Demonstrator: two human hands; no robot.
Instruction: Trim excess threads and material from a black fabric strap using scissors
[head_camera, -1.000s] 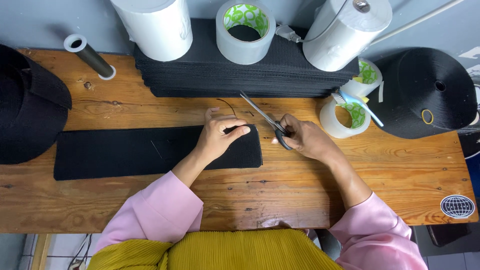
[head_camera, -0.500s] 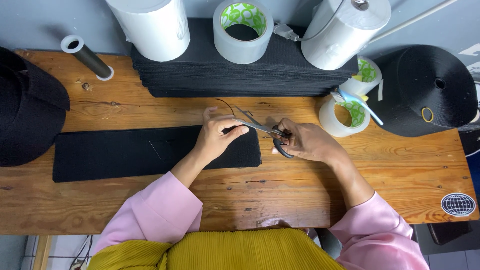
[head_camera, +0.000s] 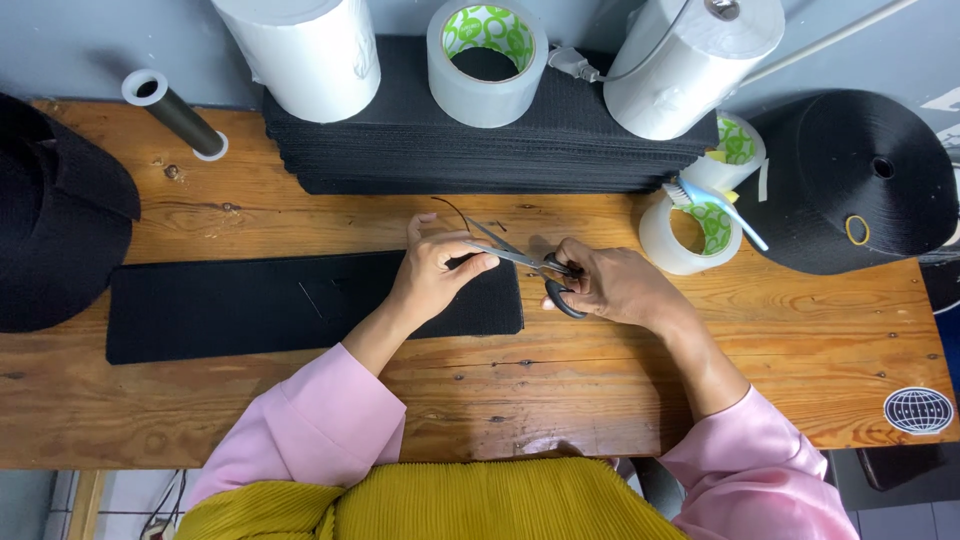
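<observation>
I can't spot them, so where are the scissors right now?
In the head view, the scissors are in the right hand near the table's middle, blades pointing left over the top right corner of the black fabric strip, beside the left hand.

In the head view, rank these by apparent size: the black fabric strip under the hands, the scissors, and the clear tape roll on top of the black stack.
1. black fabric strip, clearly the largest.
2. clear tape roll; it sits higher, nearer the camera, which may enlarge it.
3. scissors, thin, partly hidden in the right hand.
</observation>
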